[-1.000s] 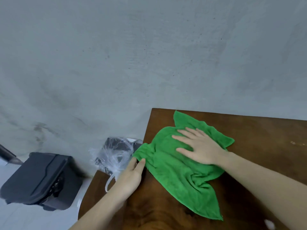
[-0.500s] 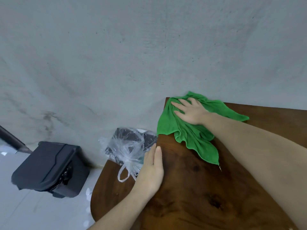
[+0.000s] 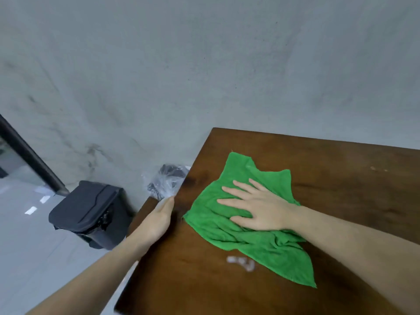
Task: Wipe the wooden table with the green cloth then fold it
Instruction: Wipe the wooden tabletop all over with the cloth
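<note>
A crumpled green cloth (image 3: 241,235) lies on the dark wooden table (image 3: 341,169), near its left edge. My right hand (image 3: 259,205) presses flat on the cloth's middle, fingers spread and pointing left. My left hand (image 3: 159,219) rests flat along the table's left edge, fingers together, holding nothing, a short gap left of the cloth. The cloth's lower right corner trails toward me.
A clear plastic bag with dark contents (image 3: 166,183) sits just off the table's left edge, by my left fingertips. A black lidded bin (image 3: 88,212) stands on the floor to the left. A grey wall (image 3: 204,64) runs behind the table. A small whitish smear (image 3: 241,262) lies below the cloth.
My right hand has drawn the cloth back from the table's far left corner toward me. My left hand has stayed on the left edge.
</note>
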`<state>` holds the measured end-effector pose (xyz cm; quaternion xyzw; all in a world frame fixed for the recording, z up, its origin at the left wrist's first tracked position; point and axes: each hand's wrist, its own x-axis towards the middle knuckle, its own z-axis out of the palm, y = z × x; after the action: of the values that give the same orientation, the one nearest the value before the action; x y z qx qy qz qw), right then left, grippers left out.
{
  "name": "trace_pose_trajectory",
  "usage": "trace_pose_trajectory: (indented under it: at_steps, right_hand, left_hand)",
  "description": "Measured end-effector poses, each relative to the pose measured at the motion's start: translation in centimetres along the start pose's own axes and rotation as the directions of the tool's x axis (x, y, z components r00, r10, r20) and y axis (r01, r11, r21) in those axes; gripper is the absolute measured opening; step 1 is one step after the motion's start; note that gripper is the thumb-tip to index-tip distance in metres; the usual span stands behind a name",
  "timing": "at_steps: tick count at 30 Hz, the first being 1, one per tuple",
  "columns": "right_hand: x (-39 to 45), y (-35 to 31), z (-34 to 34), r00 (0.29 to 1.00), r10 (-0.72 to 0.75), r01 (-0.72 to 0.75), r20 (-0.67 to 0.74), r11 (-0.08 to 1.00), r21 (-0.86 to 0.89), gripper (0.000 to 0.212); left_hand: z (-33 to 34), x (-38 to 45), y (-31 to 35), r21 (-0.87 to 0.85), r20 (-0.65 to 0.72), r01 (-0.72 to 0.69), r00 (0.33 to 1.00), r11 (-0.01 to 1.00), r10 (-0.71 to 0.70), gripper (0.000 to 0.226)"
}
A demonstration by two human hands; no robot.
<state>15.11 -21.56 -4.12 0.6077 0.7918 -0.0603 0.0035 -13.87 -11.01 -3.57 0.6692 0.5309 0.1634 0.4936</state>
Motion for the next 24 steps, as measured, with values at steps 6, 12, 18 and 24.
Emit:
trace_pose_trajectory:
  at_steps: [6,12,18,24]
  right_hand:
    - [-5.5,3.9,-0.2,0.907,0.422,-0.419,-0.023,0.906,0.064,0.071]
    - [-1.3,3.1,-0.3,0.722,0.690,-0.692,0.047,0.720,0.061,0.071]
    - [7.0,-6.8,-0.3,0.811,0.584,-0.585,0.035,0.810,0.032,0.071]
    - [7.4,-18.2,1.5,0.956,0.293,-0.293,0.001,0.956,0.036,0.069]
  left_hand:
    - [-0.6,-5.1,-2.4,0.173,-0.164,0.026,0.987,0.985,0.002,0.053]
    - [-1.0,-7.8,-3.9,-0.014,-0.125,0.095,0.987,0.995,-0.096,0.048]
    - [-1.7,-7.7,-5.1,-0.239,-0.026,0.119,0.991,0.964,-0.129,0.063]
    - [-2.8,-8.4,-7.5,-0.404,-0.007,0.105,0.993,0.909,-0.117,0.068]
